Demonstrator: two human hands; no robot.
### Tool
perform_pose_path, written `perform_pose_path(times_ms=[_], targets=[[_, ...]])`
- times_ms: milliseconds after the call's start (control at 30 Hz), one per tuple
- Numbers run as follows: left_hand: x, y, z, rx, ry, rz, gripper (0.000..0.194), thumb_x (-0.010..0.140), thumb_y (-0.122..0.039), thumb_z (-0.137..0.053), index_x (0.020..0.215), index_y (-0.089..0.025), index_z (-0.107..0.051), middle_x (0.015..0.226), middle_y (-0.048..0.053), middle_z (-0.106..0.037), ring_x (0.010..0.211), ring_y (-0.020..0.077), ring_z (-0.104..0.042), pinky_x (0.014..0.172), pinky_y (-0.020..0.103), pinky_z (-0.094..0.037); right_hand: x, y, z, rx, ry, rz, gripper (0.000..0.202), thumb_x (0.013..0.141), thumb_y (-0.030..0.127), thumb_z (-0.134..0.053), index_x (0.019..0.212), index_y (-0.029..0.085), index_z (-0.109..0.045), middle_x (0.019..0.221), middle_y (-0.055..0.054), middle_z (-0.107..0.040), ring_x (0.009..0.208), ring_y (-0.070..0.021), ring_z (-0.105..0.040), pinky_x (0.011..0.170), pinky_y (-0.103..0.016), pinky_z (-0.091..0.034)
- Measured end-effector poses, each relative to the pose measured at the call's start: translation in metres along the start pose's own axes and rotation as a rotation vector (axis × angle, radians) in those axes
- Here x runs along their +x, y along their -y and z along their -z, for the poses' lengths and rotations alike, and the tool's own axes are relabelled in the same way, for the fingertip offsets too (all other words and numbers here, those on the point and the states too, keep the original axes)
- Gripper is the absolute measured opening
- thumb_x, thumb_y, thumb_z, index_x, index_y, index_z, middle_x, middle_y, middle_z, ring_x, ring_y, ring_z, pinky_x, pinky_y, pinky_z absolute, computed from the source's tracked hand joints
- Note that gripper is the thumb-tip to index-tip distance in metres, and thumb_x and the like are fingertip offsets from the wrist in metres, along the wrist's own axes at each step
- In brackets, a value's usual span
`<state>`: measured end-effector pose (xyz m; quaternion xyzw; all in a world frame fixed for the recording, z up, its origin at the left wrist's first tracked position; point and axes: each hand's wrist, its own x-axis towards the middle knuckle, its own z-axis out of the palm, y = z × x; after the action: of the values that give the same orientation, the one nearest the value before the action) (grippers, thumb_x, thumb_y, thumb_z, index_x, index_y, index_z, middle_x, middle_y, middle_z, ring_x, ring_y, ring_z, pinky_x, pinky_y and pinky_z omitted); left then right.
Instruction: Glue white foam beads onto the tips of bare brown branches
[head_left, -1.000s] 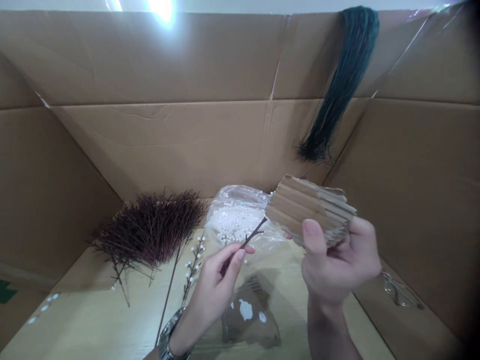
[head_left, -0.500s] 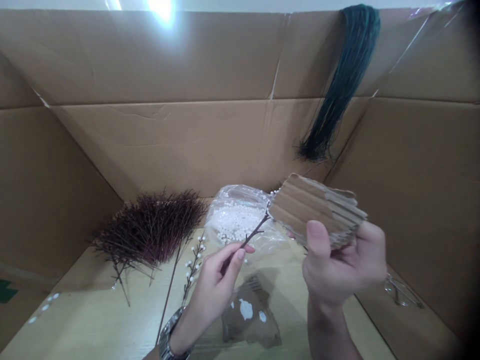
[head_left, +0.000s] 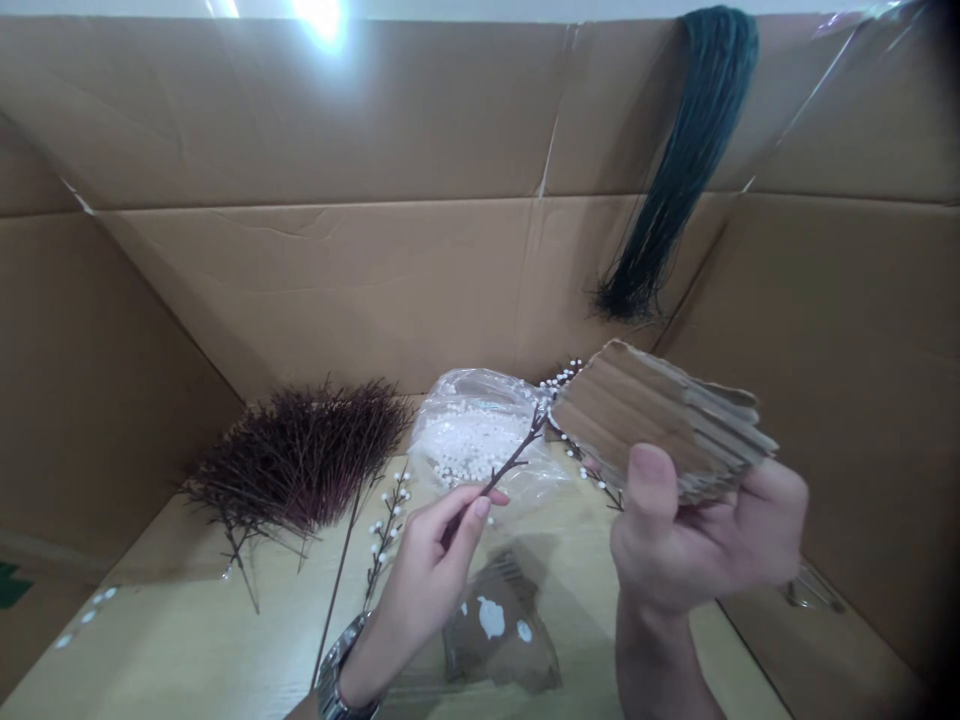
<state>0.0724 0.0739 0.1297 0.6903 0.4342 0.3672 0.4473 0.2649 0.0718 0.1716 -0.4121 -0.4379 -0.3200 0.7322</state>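
Between the thumb and fingers of my left hand (head_left: 442,545) is a dark brown twig (head_left: 514,458), its forked tip pointing up and right. My right hand (head_left: 694,540) grips a torn piece of corrugated cardboard (head_left: 637,410), thumb on its face and fingers behind. The twig's tip is close to the cardboard's left edge; whether they touch is unclear. Behind them sits a clear plastic bag of small white beads (head_left: 472,435). Below, another cardboard scrap (head_left: 502,640) with white blobs lies on the table (head_left: 225,660).
A heap of dark twigs (head_left: 300,455) lies at the left. Twigs with white beads (head_left: 384,535) rest beside my left hand and behind the cardboard. Dark green strands (head_left: 686,160) hang over the cardboard wall (head_left: 337,280). A metal item (head_left: 817,588) is at the right.
My right hand has moved right with the cardboard, away from the twig's tip, uncovering more of the beaded twigs behind. My left hand holds its place.
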Motion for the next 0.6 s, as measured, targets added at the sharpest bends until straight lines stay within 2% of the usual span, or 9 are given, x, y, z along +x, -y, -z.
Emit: perform_pose_path(times_ms=[233, 333, 600], targets=[[-0.0011, 0.0006, -0.003, -0.002, 0.0, -0.015, 0.039, 0.104, -0.045, -0.048, 0.111, -0.018, -0.075, 0.087, 0.006, -0.073, 0.073, 0.0194, -0.06, 0.056, 0.025, -0.037, -0.0049, -0.0018, 0.0037, -0.057, 0.078, -0.013, 0.035, 0.068, 0.017, -0.085, 0.101, 0.018, -0.073, 0.075, 0.0, -0.069, 0.051, -0.0111, -0.054, 0.043, -0.024, -0.042], [-0.0016, -0.0002, -0.0038, 0.007, 0.002, -0.021, 0.038, 0.104, -0.045, -0.048, 0.111, -0.018, -0.075, 0.087, 0.006, -0.074, 0.077, 0.0208, -0.063, 0.058, 0.026, -0.039, -0.0045, -0.0012, 0.005, -0.037, 0.08, -0.012, 0.039, 0.068, 0.015, -0.085, 0.105, 0.018, -0.073, 0.074, 0.001, -0.068, 0.048, -0.0101, -0.052, 0.043, -0.024, -0.043], [0.0001, -0.0009, -0.0026, 0.006, -0.001, -0.037, 0.036, 0.104, -0.043, -0.049, 0.11, -0.019, -0.075, 0.1, 0.007, -0.077, 0.084, 0.0214, -0.064, 0.062, 0.026, -0.041, -0.0006, 0.001, 0.0049, -0.083, 0.097, -0.015, 0.031, 0.07, 0.02, -0.083, 0.099, 0.018, -0.073, 0.073, 0.001, -0.067, 0.051, -0.0114, -0.054, 0.043, -0.024, -0.044]])
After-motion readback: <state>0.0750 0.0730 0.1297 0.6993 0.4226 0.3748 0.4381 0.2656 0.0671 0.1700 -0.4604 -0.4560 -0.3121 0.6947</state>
